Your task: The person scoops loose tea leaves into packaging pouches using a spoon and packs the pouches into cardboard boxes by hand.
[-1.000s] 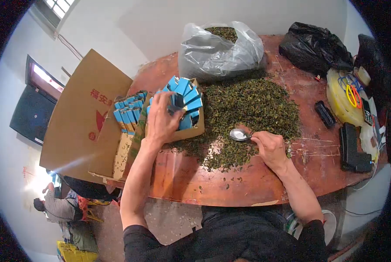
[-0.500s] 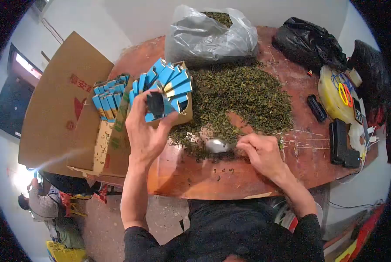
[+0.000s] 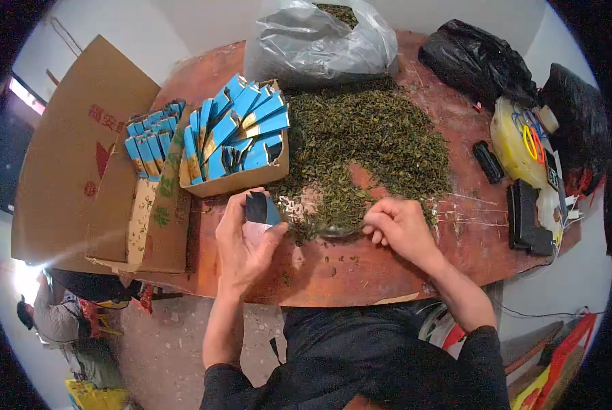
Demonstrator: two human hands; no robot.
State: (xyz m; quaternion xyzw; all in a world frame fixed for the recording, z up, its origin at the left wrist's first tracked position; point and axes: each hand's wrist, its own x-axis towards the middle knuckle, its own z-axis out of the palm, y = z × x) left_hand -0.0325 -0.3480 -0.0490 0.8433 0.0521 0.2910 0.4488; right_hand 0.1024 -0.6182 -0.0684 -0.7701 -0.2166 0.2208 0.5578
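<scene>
My left hand [image 3: 243,258] is wrapped round a small packet [image 3: 256,207], its dark open mouth facing up, just in front of the small carton. In my right hand [image 3: 401,231] is the handle of a metal spoon [image 3: 336,232]. The spoon's bowl lies at the near edge of a wide heap of dried green leaves [image 3: 381,130], which look like tea; how full it is I cannot tell. Many blue and gold packets [image 3: 241,113] stand and lean in the small carton [image 3: 241,184], left of the heap.
A large cardboard box [image 3: 172,225] at left holds more blue packets [image 3: 148,147]. Behind the heap stands a clear plastic bag [image 3: 319,48] of leaves. Black bags [image 3: 480,61], a yellow bundle [image 3: 511,147] and a black case [image 3: 528,219] lie right. Another person [image 3: 56,314] is at far left.
My left hand has come down and toward me with the packet, away from the small carton. The spoon stays at the heap's near edge, its bowl now looking darker. The view has shifted slightly.
</scene>
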